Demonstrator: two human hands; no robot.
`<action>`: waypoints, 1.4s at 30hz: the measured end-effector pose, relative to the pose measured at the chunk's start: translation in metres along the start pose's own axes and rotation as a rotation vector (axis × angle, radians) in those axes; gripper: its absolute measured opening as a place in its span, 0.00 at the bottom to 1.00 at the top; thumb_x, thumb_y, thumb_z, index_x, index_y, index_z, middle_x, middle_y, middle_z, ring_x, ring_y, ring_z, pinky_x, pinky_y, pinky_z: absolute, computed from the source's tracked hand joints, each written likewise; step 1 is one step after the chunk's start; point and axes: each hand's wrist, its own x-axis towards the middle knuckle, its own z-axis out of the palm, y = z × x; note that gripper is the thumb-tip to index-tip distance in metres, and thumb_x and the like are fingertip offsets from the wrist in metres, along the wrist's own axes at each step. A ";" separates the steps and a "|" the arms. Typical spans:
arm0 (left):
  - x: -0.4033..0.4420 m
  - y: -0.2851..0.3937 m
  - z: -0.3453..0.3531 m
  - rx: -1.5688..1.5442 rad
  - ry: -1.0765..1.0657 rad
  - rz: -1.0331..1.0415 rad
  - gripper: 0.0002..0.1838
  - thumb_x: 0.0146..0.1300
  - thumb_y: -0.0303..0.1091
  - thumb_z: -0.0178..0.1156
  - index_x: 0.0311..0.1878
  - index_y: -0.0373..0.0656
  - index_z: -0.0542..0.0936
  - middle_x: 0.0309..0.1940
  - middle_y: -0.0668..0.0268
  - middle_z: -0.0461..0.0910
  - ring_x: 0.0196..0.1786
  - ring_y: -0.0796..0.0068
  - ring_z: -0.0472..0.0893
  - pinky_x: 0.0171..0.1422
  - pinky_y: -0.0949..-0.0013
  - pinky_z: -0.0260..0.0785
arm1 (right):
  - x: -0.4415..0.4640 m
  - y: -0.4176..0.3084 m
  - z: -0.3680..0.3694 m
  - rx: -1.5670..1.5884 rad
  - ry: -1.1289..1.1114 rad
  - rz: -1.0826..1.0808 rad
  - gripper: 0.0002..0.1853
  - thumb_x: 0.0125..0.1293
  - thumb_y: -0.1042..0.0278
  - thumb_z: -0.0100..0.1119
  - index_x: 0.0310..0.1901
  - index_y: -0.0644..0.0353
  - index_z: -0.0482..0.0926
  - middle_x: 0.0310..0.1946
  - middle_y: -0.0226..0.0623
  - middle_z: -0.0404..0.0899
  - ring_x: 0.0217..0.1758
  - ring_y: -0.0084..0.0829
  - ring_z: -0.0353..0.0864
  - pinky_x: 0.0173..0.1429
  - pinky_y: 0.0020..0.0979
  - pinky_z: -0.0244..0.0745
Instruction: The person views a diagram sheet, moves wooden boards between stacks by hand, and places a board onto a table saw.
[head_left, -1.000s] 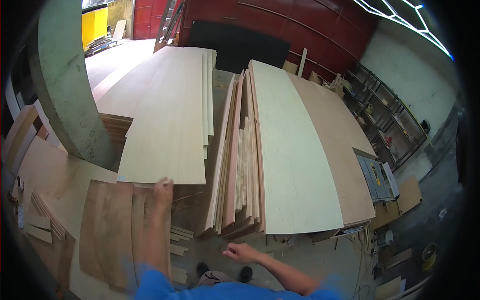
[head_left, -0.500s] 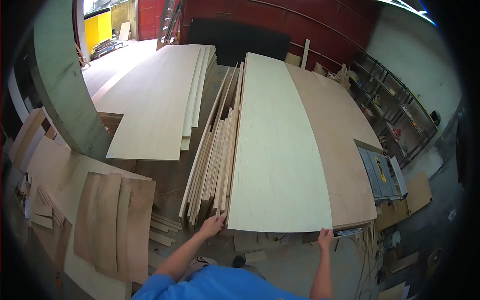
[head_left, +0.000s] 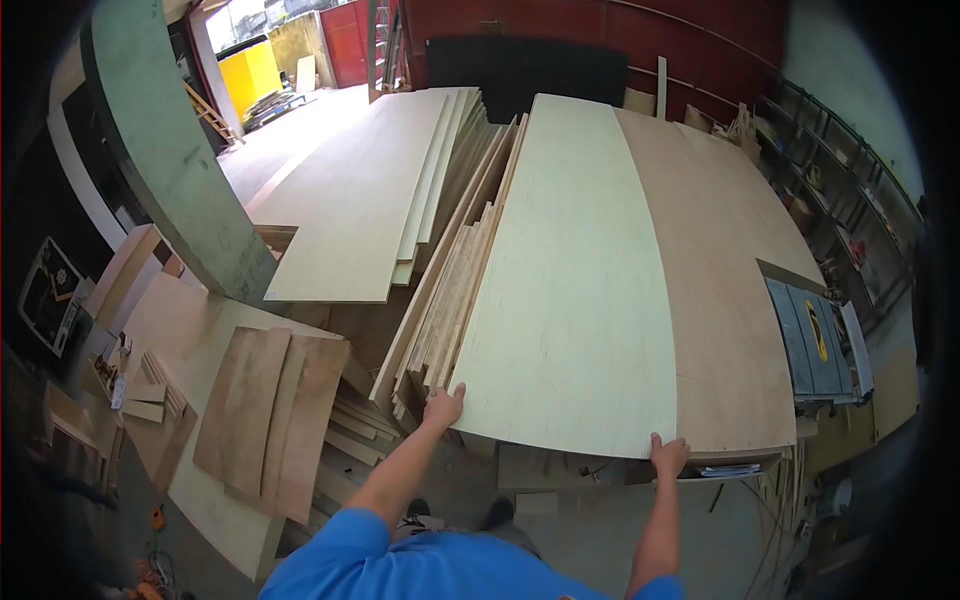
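A long, pale plywood sheet (head_left: pixel 580 300) lies flat in front of me, on top of a browner board. My left hand (head_left: pixel 444 406) grips its near left corner, thumb over the top face and fingers hidden at the edge. At the near right corner my right hand (head_left: pixel 668 456) holds the same sheet, its thumb up on the surface and the fingers curled by the edge. Several boards on edge (head_left: pixel 455 300) lean along the sheet's left side, close to my left hand.
The brown board (head_left: pixel 735 330) extends right, beside a grey table saw (head_left: pixel 815 335). At left stand another plywood stack (head_left: pixel 350 200), a concrete pillar (head_left: pixel 170 150) and a low table with curved wood pieces (head_left: pixel 265 415). Metal shelving (head_left: pixel 850 190) lines the right wall.
The view has swung left, shifting the scene rightward. My left hand has come from just outside the near left corner onto the sheet's corner. My right thumb now lies further over the sheet.
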 end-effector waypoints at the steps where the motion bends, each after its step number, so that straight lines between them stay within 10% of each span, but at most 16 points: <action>1: 0.006 -0.001 0.006 -0.004 0.016 -0.019 0.48 0.72 0.71 0.42 0.73 0.30 0.60 0.68 0.30 0.66 0.70 0.36 0.71 0.73 0.47 0.65 | 0.000 0.000 0.004 0.003 0.029 -0.002 0.41 0.65 0.40 0.65 0.60 0.78 0.69 0.61 0.63 0.69 0.68 0.56 0.69 0.70 0.51 0.68; 27: -0.226 -0.330 -0.081 0.047 0.255 0.013 0.35 0.80 0.57 0.32 0.47 0.31 0.76 0.44 0.35 0.82 0.51 0.32 0.80 0.56 0.39 0.70 | -0.381 0.170 0.048 0.170 -0.158 -0.053 0.37 0.65 0.31 0.61 0.36 0.70 0.73 0.38 0.57 0.79 0.41 0.49 0.79 0.48 0.43 0.74; 31: -0.291 -0.394 -0.073 0.056 0.142 0.019 0.33 0.80 0.55 0.35 0.48 0.31 0.77 0.44 0.34 0.81 0.51 0.31 0.79 0.55 0.41 0.70 | -0.426 0.208 0.017 0.057 -0.345 0.024 0.41 0.65 0.31 0.60 0.44 0.75 0.74 0.45 0.64 0.77 0.52 0.57 0.79 0.57 0.47 0.73; 38: -0.318 -0.442 -0.041 -0.285 -0.016 0.063 0.35 0.77 0.59 0.46 0.44 0.27 0.81 0.37 0.42 0.83 0.41 0.48 0.83 0.51 0.52 0.72 | -0.426 0.238 0.069 0.109 0.096 -0.070 0.37 0.69 0.35 0.54 0.54 0.70 0.74 0.49 0.67 0.79 0.56 0.61 0.80 0.61 0.51 0.73; 42: -0.319 -0.455 -0.014 -0.347 0.037 0.093 0.36 0.77 0.59 0.48 0.40 0.26 0.80 0.29 0.51 0.80 0.35 0.68 0.78 0.43 0.57 0.71 | -0.415 0.258 0.078 0.223 -0.031 -0.105 0.34 0.70 0.37 0.53 0.52 0.69 0.74 0.46 0.64 0.82 0.51 0.64 0.81 0.57 0.54 0.75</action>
